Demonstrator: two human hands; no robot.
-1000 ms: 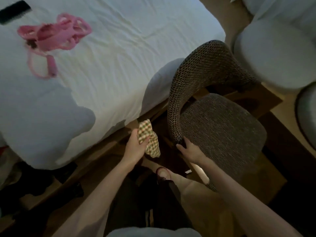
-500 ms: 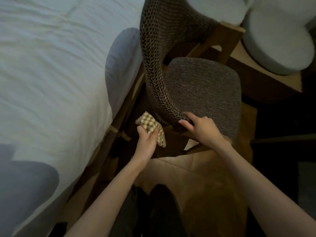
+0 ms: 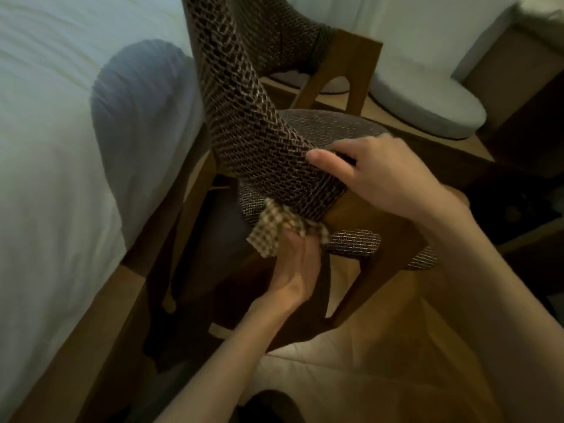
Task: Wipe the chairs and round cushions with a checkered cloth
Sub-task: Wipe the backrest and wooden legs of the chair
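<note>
A chair with a dark woven mesh backrest [image 3: 244, 117], a grey fabric seat [image 3: 332, 126] and wooden legs fills the middle of the view. My left hand [image 3: 296, 264] grips a bunched checkered cloth [image 3: 271, 230] and presses it against the lower end of the backrest, where it meets the seat edge. My right hand [image 3: 378, 175] holds the backrest's lower end from the right, thumb on the mesh and fingers curled over it. A round light-grey cushion [image 3: 427, 114] lies behind the chair at the upper right.
A bed with white sheets [image 3: 45, 148] runs along the left, close to the chair. A wooden platform [image 3: 451, 151] carries the round cushion. Light wooden floor [image 3: 366, 361] lies below the chair, and a dark area is at the right edge.
The view has dropped closer to the chair. My left hand brought the cloth from beside the backrest up against its lower end. My right hand shifted up onto the mesh.
</note>
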